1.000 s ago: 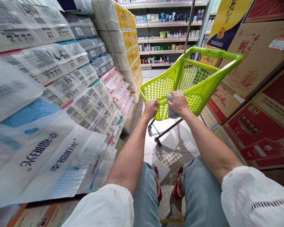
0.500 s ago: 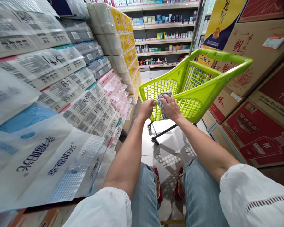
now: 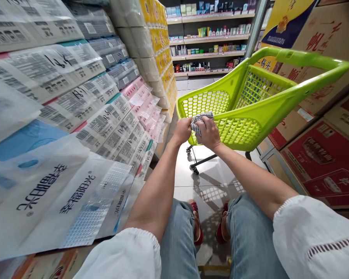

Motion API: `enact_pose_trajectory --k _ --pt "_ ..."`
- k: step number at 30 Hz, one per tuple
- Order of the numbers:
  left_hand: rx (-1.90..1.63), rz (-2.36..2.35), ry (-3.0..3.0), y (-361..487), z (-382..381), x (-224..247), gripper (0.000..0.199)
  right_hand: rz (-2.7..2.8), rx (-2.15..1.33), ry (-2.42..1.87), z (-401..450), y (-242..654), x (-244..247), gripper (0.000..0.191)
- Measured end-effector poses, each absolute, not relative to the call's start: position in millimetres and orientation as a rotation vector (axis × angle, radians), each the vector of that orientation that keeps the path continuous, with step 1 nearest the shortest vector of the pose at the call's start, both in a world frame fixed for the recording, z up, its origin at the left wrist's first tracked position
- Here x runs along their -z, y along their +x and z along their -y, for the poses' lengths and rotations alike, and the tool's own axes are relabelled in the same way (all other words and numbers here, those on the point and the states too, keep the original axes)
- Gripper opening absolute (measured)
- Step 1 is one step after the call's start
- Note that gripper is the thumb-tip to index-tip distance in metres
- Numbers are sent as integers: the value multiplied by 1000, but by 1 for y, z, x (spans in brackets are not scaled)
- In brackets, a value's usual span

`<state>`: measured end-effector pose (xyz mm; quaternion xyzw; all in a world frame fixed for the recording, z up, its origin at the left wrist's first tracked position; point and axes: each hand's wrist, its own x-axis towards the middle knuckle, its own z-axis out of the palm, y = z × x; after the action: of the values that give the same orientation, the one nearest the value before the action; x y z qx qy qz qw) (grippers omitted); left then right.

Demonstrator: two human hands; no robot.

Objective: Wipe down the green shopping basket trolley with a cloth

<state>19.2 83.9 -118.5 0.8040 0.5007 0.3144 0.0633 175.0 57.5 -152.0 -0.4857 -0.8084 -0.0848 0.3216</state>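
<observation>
A lime-green shopping cart [image 3: 244, 128] stands in the aisle in front of me, its handle toward the upper right. My left hand [image 3: 182, 130] is closed around the rim at the basket's near left corner. In my right hand [image 3: 208, 133] is a grey-and-white striped cloth [image 3: 198, 121], bunched up and pressed against the top rim of the cart's near side. Part of the cloth is hidden under my fingers. The two hands are close together, the cloth between them.
Stacked packs of tissue paper [image 3: 84, 99] rise along my left, with yellow-and-white packs [image 3: 155, 50] behind them. Red liquor cartons [image 3: 328, 155] line the right side. Shelves of bottles and boxes [image 3: 212, 38] stand at the back. Below the cart, its black wheel [image 3: 194, 169] rests on pale tiles.
The cart has shifted a little to the right in my view, its handle closer to the right edge. Both hands stay at the rim, and the cloth has moved slightly toward my left hand.
</observation>
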Motion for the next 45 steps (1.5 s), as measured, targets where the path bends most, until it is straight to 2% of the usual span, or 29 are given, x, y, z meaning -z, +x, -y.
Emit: enact_pose_trajectory --k 7,11,17,27,31,36,39,45 --pt "-1018 -1468 2419 15 -87 124 31 2462 370 -1137 -51 179 211 34" --pt "-1046 -1449 2415 13 -87 123 30 2403 527 -1080 -54 181 192 29" --pt "-1065 -1441 2389 15 -83 119 24 2017 634 -1193 -66 174 145 31" --pt "-1079 -1510 2416 17 -84 120 36 2397 547 -1097 -52 170 210 30" --pt "-1050 -1569 2447 19 -82 120 33 2416 591 -1059 -51 172 199 28" --pt "-1024 -1602 2435 21 -83 120 32 2105 613 -1196 -62 186 147 31" --pt "-1040 -1585 2433 22 -84 119 32 1987 591 -1271 -65 190 131 34" --pt "-1039 -1648 2451 20 -86 121 37 2285 497 -1227 -59 193 185 32"
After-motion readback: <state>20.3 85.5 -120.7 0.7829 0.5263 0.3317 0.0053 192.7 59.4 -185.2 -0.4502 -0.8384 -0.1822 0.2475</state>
